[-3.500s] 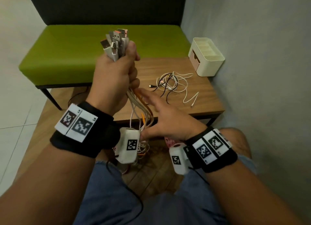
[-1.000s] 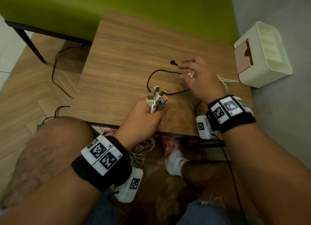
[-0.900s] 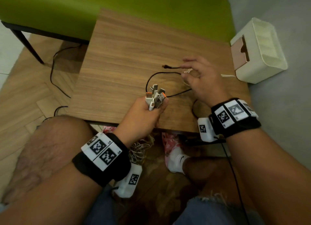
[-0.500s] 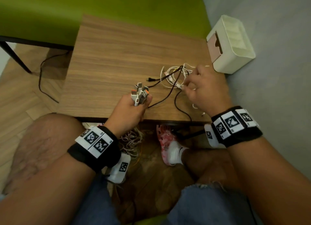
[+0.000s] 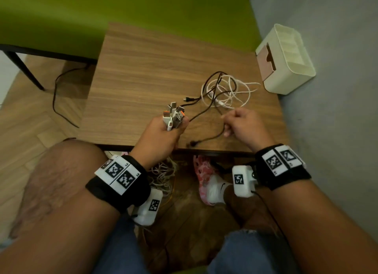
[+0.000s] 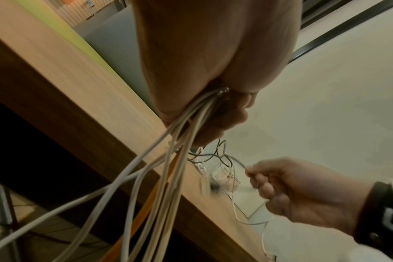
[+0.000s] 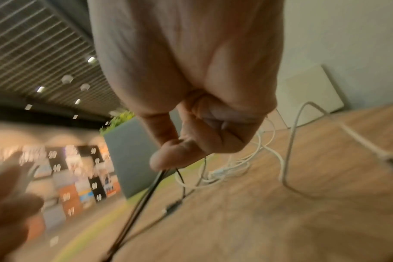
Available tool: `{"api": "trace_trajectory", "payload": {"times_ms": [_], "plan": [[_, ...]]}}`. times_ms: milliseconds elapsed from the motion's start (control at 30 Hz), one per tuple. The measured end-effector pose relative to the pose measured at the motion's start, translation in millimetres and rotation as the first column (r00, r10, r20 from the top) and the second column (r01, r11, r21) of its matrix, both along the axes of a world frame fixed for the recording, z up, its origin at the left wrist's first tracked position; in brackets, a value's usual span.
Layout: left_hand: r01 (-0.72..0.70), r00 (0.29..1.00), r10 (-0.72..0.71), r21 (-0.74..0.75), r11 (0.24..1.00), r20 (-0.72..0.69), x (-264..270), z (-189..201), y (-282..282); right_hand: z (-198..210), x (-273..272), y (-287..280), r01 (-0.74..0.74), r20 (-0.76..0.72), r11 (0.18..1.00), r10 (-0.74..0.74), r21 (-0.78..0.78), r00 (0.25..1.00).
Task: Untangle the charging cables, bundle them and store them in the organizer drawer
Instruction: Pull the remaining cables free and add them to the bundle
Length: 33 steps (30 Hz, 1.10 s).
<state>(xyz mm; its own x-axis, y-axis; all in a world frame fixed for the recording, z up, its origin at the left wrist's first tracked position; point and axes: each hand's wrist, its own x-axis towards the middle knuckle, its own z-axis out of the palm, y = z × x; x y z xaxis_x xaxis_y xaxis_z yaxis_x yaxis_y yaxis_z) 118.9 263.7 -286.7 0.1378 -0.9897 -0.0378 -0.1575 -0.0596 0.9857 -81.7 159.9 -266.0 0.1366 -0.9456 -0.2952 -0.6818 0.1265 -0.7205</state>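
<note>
My left hand (image 5: 161, 134) grips a bunch of cables just below their USB plugs (image 5: 173, 115), which stick up above my fist. Their white cords (image 6: 168, 177) hang down past the table's front edge. My right hand (image 5: 241, 124) pinches a black cable (image 5: 212, 137) between thumb and fingers near the front edge; the right wrist view shows the black cable (image 7: 144, 195) running down from my fingertips. A tangle of white and black cables (image 5: 225, 91) lies on the table beyond my right hand. The cream organizer (image 5: 286, 58) stands at the table's back right corner with its pink drawer front (image 5: 264, 63) facing the table.
The small wooden table (image 5: 153, 69) stands against a green bench (image 5: 122, 11) and a grey wall on the right. More loose cords (image 5: 163, 175) pile on the floor under the table beside my foot in a pink slipper (image 5: 204, 179). A black cord (image 5: 57, 93) trails on the floor at left.
My right hand has drawn back from the tangle toward the front edge, pulling the black cable with it. My left hand keeps its grip on the plug bunch and has stayed near the front edge.
</note>
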Motion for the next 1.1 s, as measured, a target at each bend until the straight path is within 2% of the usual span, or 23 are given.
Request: {"api": "trace_trajectory", "payload": {"times_ms": [100, 167, 333, 433, 567, 633, 700, 767, 800, 833, 900, 1000, 1100], "plan": [[-0.005, 0.999, 0.004, -0.005, 1.0, -0.038, 1.8, -1.4, -1.8, 15.6, 10.9, -14.3, 0.132, 0.076, 0.986, -0.125, -0.1, 0.989], [0.009, 0.999, -0.009, 0.002, 1.0, -0.031, 3.2, -1.8, -1.7, 17.5, 16.1, -22.2, 0.136, 0.009, 0.982, -0.136, -0.134, 0.991], [0.01, 1.0, -0.01, -0.012, 1.0, -0.012, 6.0, -1.9, -2.8, -7.5, 14.9, -27.8, 0.071, -0.19, 0.997, -0.067, 0.016, 0.98], [-0.003, 0.999, 0.002, -0.026, 1.0, -0.037, 6.3, -1.7, -3.4, -5.6, 16.4, -12.8, -0.017, -0.337, 0.989, -0.034, -0.149, 0.941], [-0.001, 0.998, 0.0, -0.004, 1.0, -0.06, 4.4, -0.6, -3.7, 0.3, 26.1, 17.4, -0.218, -0.354, 0.941, 0.118, -0.258, 0.928], [0.015, 0.996, -0.013, 0.013, 1.0, -0.09, 4.7, -2.5, -2.8, -7.6, 32.2, 24.0, -0.381, -0.417, 0.888, 0.253, -0.258, 0.873], [0.01, 0.991, -0.005, 0.036, 0.999, -0.133, 4.2, -4.5, -2.3, -22.1, 36.6, 26.1, -0.529, -0.545, 0.821, 0.35, -0.213, 0.762], [-0.01, 0.982, 0.023, 0.07, 0.997, -0.19, 2.0, -4.4, -2.3, -28.4, 38.7, 29.8, -0.588, -0.648, 0.793, 0.364, -0.161, 0.669], [-0.024, 0.978, 0.041, 0.087, 0.996, -0.204, 1.2, -3.3, -1.8, -29.0, 38.1, 31.5, -0.595, -0.663, 0.788, 0.364, -0.155, 0.654], [-0.038, 0.977, 0.058, 0.098, 0.994, -0.205, 0.7, -2.2, -0.8, -27.4, 37.4, 33.6, -0.594, -0.65, 0.786, 0.362, -0.172, 0.668], [-0.059, 0.974, 0.08, 0.104, 0.993, -0.213, 0.4, -0.5, 2.1, -16.7, 36.5, 38.2, -0.532, -0.554, 0.807, 0.328, -0.258, 0.765], [-0.081, 0.958, 0.11, 0.115, 0.99, -0.266, -3.2, 4.6, 3.1, 8.9, 34.6, 45.9, -0.321, -0.264, 0.88, 0.236, -0.351, 0.935], [-0.108, 0.953, 0.121, 0.061, 0.992, -0.277, -10.5, 13.9, 0.2, 29.7, 35.6, 58.5, -0.128, 0.037, 0.908, 0.156, -0.399, 0.987]]}}
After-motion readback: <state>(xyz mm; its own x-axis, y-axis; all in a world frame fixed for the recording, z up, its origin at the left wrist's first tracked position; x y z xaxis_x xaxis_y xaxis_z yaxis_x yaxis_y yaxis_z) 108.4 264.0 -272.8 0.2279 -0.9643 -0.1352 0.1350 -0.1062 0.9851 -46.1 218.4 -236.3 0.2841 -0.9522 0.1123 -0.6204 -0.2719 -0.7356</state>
